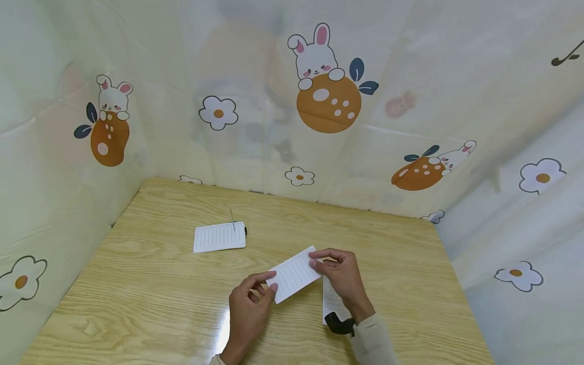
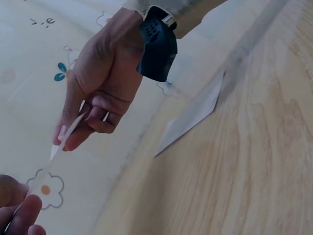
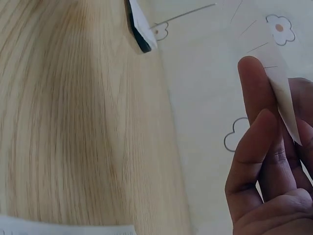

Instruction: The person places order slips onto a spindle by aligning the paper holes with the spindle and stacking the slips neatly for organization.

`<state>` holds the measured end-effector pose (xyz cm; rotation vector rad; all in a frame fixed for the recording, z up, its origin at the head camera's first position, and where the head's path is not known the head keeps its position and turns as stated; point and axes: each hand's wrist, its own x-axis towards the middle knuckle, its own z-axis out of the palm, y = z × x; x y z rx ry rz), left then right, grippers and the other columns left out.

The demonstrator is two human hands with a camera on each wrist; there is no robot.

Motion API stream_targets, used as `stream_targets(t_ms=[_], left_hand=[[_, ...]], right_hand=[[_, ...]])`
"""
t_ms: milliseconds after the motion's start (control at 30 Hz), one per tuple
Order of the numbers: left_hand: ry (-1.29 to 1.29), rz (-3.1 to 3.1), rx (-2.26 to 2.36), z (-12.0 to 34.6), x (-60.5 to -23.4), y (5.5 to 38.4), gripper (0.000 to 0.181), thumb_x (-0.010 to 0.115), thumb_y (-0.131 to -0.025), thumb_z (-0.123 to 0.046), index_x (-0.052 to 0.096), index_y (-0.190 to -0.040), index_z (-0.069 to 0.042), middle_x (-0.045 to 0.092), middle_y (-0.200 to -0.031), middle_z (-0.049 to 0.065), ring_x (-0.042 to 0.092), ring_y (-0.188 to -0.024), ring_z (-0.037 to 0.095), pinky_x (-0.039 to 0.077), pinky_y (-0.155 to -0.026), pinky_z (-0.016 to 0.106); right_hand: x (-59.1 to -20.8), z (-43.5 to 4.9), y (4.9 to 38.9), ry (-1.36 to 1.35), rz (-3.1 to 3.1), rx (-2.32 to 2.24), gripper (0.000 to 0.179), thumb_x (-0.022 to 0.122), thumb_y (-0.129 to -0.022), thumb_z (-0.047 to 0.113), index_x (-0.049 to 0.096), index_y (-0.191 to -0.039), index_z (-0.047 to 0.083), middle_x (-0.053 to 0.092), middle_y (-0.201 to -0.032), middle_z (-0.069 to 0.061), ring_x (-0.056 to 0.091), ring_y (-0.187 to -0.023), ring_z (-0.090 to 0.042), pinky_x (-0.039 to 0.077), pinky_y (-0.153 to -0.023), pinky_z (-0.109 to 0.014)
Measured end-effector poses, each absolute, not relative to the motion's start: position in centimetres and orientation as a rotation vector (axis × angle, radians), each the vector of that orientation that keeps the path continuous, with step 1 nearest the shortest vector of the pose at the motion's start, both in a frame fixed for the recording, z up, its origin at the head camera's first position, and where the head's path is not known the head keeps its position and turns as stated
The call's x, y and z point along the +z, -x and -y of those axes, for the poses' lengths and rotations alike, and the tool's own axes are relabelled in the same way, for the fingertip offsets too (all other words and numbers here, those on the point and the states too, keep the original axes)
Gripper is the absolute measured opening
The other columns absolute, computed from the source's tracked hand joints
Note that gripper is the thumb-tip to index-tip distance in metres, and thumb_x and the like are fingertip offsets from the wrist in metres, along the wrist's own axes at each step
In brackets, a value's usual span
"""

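A small lined paper sheet [image 1: 294,276] is held tilted above the table between both hands. My left hand [image 1: 248,309] pinches its lower left end between thumb and fingers. At the upper right corner, my right hand [image 1: 344,276] grips it with thumb and fingertips. The left wrist view catches the sheet [image 2: 66,134] nearly edge-on. In the right wrist view the paper [image 3: 274,66] curves between the fingers. Another white lined paper [image 1: 332,299] lies below the right hand, partly covered by it and the wrist.
Farther back on the left rests a lined paper pad [image 1: 216,237], raised on a dark object [image 1: 246,231]. From it sticks up a thin needle-like spike [image 1: 232,218]. A patterned curtain [image 1: 255,126] encloses the wooden table [image 1: 150,284] at the back and sides.
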<state>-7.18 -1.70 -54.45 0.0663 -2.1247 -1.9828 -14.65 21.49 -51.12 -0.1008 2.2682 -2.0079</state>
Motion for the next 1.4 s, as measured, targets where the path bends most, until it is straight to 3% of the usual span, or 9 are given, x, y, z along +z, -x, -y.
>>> stream_targets(t_ms=[300,567,900,1200,1400], left_hand=[[-0.118,2.049,-1.955,3.1,-53.8,7.7,0.029,0.080,-0.088,0.004,0.083,-0.105,-0.019,0.071,-0.091,0.008,0.058,-0.062,0.008,0.041,-0.049,0.020],[-0.166,2.042,-1.956,4.4,-53.5,8.2,0.028,0.080,-0.089,0.003,0.083,-0.104,-0.020,0.070,-0.092,0.005,0.058,-0.065,0.010,0.041,-0.051,0.019],[-0.203,1.999,-1.971,5.6,-52.9,8.6,0.024,0.081,-0.091,0.001,0.083,-0.105,-0.018,0.067,-0.085,0.008,0.051,-0.055,0.010,0.038,-0.045,0.021],[-0.227,1.992,-1.929,6.7,-52.4,9.1,0.025,0.079,-0.089,0.005,0.084,-0.102,-0.016,0.068,-0.086,0.007,0.054,-0.059,0.008,0.039,-0.046,0.019],[-0.200,2.021,-1.877,7.3,-52.1,9.8,0.025,0.079,-0.090,0.005,0.084,-0.102,-0.015,0.067,-0.085,0.006,0.056,-0.063,0.008,0.037,-0.045,0.019]], right_hand=[[-50.9,-20.1,14.8,0.188,-2.279,-1.979,0.022,0.083,-0.091,0.008,0.079,-0.110,-0.003,0.077,-0.115,-0.024,0.078,-0.084,-0.013,0.061,-0.079,-0.027],[-50.3,-18.9,14.9,0.227,-2.274,-1.961,0.021,0.084,-0.090,0.008,0.080,-0.108,-0.001,0.076,-0.115,-0.023,0.078,-0.083,-0.014,0.062,-0.079,-0.028],[-50.3,-17.2,14.9,0.204,-2.242,-2.002,0.022,0.085,-0.089,0.008,0.080,-0.110,0.000,0.077,-0.115,-0.021,0.078,-0.084,-0.013,0.063,-0.081,-0.029],[-50.1,-16.5,15.0,0.259,-2.274,-1.951,0.017,0.084,-0.091,0.012,0.081,-0.105,0.004,0.076,-0.117,-0.017,0.078,-0.087,-0.014,0.062,-0.081,-0.028],[-49.7,-16.1,15.4,0.314,-2.345,-1.894,0.012,0.084,-0.092,0.013,0.083,-0.103,0.008,0.079,-0.111,-0.014,0.075,-0.080,-0.013,0.061,-0.076,-0.027]])
